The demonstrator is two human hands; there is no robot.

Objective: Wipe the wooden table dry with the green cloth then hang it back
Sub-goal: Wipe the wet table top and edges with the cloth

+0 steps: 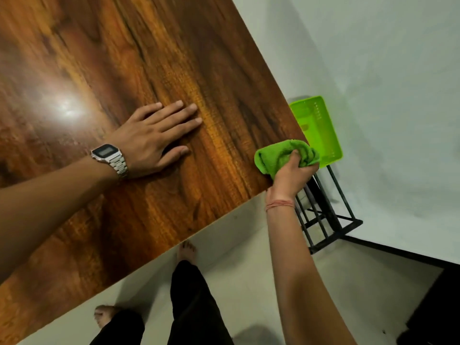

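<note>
While the left hand (151,138) lies flat on the wooden bench (174,58) with its fingers spread and palm down, the right hand (290,176) grips the bunched green cloth (278,153) at the bench's right edge — fingers curled around it, thumb on top. The cloth touches the bench right at that edge, near the corner. A metal watch (109,156) sits on the left wrist, a thread band (280,204) on the right. Just beyond the cloth, off the bench, a bright green plastic basket (321,128) sits atop a black metal rack (326,215) — standing on the floor by the white wall.
</note>
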